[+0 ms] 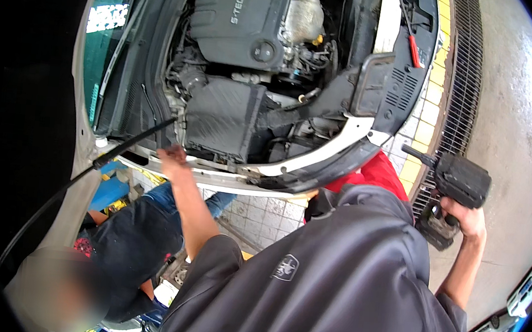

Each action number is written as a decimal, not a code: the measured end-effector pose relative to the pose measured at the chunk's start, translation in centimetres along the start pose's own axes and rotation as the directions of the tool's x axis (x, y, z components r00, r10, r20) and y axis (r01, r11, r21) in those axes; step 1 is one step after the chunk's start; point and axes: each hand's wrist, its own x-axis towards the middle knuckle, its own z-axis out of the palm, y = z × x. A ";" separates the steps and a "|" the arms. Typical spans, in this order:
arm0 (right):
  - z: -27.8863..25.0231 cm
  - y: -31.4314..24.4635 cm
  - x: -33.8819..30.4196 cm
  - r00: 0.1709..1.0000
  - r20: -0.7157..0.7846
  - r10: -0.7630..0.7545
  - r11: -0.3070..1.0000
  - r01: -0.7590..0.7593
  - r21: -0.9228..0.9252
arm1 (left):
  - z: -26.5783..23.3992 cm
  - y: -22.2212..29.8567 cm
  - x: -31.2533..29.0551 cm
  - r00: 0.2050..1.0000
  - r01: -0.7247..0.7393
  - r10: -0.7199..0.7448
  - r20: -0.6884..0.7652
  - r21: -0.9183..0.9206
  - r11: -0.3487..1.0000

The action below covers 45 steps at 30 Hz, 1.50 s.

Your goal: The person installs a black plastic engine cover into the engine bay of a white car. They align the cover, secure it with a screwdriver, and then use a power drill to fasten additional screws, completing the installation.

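My right hand point(466, 217) is wrapped round the grip of a black cordless impact wrench point(463, 180), out to the right of the car. A socket on a long nose points left from the tool, and a battery sits below the grip. My left hand point(174, 161) is at the near edge of the open engine bay, beside the white fender edge point(205, 168). Its fingers are dark and smeared, so whether it holds anything is unclear. Close to it are the black ribbed air filter box point(224, 118) and a black strut rod point(134, 142).
A grey engine cover point(239, 16) fills the bay's far part. A red-handled screwdriver point(414, 51) lies on the front trim. Another person in a dark shirt point(137, 237) is low at the left, beside the car. A floor grate point(463, 76) runs along the front.
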 end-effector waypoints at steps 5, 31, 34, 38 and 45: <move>0.0 -0.8 1.9 0.998 0.068 -0.007 1.000 0.005 0.029 | -0.7 -12.4 -13.5 0.891 0.447 -0.439 -0.117 0.054 0.893; -1.3 -0.5 1.4 0.999 0.043 -0.027 0.996 0.023 0.085 | 4.1 -15.3 -15.6 0.909 0.413 -0.375 -0.179 0.284 0.865; -1.3 -0.5 1.0 0.999 0.024 -0.021 0.995 0.019 0.095 | 4.0 -15.0 -15.8 0.881 0.471 -0.425 -0.209 0.297 0.831; -1.1 -0.5 0.8 0.999 0.007 -0.033 0.993 0.032 0.111 | 4.1 -15.3 -15.6 0.899 0.436 -0.388 -0.204 0.332 0.836; -0.9 -1.4 2.0 0.996 -0.052 -0.068 0.992 0.073 0.099 | 1.5 -16.2 -14.5 0.907 0.402 -0.419 -0.043 0.382 0.832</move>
